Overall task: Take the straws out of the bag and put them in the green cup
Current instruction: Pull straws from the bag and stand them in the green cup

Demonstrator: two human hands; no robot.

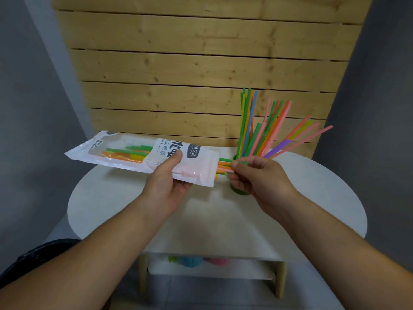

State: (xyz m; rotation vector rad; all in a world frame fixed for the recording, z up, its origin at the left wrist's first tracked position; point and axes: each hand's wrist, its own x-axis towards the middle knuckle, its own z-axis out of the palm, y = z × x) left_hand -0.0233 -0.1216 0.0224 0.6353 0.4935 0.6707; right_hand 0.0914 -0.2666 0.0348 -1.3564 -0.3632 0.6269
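My left hand (164, 182) holds a white plastic straw bag (134, 154) level above the table, its open end facing right. Green, orange and yellow straws show through the bag's clear window. Several straw ends (223, 166) stick out of the bag's mouth, and the fingertips of my right hand (259, 177) pinch them. The green cup (239, 190) stands on the table just behind my right hand, which hides most of it. Many coloured straws (263, 130) stand in the cup and fan out up and to the right.
The white round table (212, 220) stands against a wooden slat wall (201, 63). A lower shelf (210, 267) under the table holds green, blue and pink objects. Grey walls lie on both sides.
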